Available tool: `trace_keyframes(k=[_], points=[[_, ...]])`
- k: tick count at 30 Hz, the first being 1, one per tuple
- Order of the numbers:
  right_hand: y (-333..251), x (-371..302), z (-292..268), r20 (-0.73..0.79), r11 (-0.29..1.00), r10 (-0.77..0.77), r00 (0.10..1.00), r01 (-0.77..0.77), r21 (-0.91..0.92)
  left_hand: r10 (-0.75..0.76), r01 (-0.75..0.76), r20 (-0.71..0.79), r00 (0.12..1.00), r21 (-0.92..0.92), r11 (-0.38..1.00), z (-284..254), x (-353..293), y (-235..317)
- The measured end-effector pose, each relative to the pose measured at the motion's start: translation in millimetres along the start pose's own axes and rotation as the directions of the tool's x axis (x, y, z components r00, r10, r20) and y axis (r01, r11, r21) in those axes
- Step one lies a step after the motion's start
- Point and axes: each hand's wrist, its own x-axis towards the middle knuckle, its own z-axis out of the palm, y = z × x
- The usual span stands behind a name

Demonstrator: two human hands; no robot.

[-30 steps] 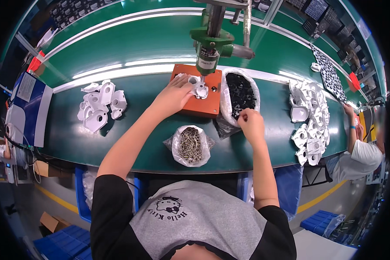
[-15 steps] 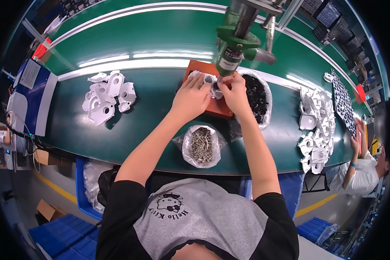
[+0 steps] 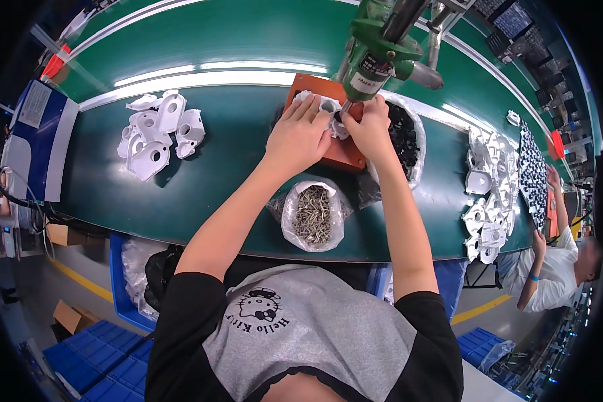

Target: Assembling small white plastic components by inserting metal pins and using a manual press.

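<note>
A white plastic housing [image 3: 338,128] lies in an orange fixture block [image 3: 345,155], partly covered by my hands. My left hand [image 3: 300,134] rests flat over the housing's left part, fingers stretched out. At the housing's right side my right hand [image 3: 368,127] has its thumb and fingers closed together; what they hold, if anything, is hidden. Right beside those fingertips, the bit of a green power screwdriver [image 3: 375,63] points down at the housing. Closer to me stands a clear plastic bag of screws [image 3: 313,216]. A bag of small black parts [image 3: 403,141] sits to the right of the fixture.
White housings [image 3: 159,130] lie in a heap on the left of the green table [image 3: 228,171]. More white housings [image 3: 492,181] are piled at the right, beside a sheet of small dark parts [image 3: 532,174]. A co-worker [image 3: 549,268] reaches in at the far right.
The whole view has shifted slightly, with the table higher in the picture. The screwdriver sits further right and more tilted. Both hands stay at the housing. The co-worker's hands have moved apart.
</note>
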Motion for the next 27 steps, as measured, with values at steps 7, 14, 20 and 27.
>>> trace_keyframes(k=[7, 14, 20, 27], points=[[-10.8, -24.2, -14.9, -0.171, 0.987, -0.102, 0.980, 0.122, 0.107, -0.003, 0.003, -0.005, 1.000, -0.015, 1.000, 0.8, 0.5, 3.0], [-50.8, -108.7, -39.8, 0.260, 0.884, -0.467, 0.845, 0.435, 0.173, -0.004, 0.004, -0.007, 1.000, 0.014, 1.000, -1.2, -1.7, 0.8], [-59.5, -120.7, -28.7, 0.351, 0.866, -0.465, 0.812, 0.501, -0.011, -0.015, 0.015, -0.013, 1.000, -0.006, 1.000, -0.9, -0.9, 2.6], [-69.2, -122.4, -32.7, 0.389, 0.849, -0.424, 0.818, 0.509, -0.144, -0.013, 0.013, -0.028, 1.000, -0.011, 1.000, -0.3, -2.0, 2.3]])
